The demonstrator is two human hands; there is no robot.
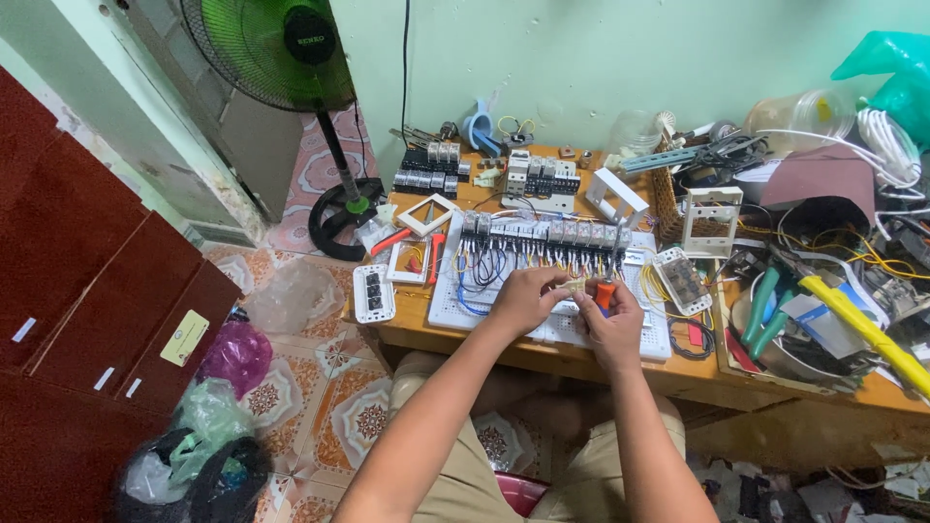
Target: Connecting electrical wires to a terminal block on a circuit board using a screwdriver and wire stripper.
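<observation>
Both hands work at the near edge of a white perforated board point(455, 308) lying on the wooden tabletop point(417, 324). The left hand point(523, 298) is closed, pinching a small pale part point(573, 286) between thumb and fingers. The right hand point(612, 324) is closed around a tool with an orange handle point(604, 293), probably a screwdriver; its tip is hidden where the hands meet.

Along the far edge of the board runs a row of grey circuit breakers point(542, 232) with yellow and blue wires hanging toward the hands. Left of the board lie a white socket plate point(374, 292) and white square frames point(426, 215). Beyond the board sit black modules point(426, 167) and a white switch block point(542, 177). Right of the board are a white plastic frame point(712, 221), green-handled pliers point(763, 308), a yellow-handled tool point(862, 329) and tangled cables point(852, 247), which crowd that side.

The tabletop stands against a pale green wall point(581, 58). Left of the board, on a patterned tile floor point(329, 407), stand a green pedestal fan point(281, 44), plastic bags point(223, 436) and a dark red cabinet point(87, 291).

The yellow-handled tool is cut off by the frame edge, and the clutter at far right is hard to sort out.
</observation>
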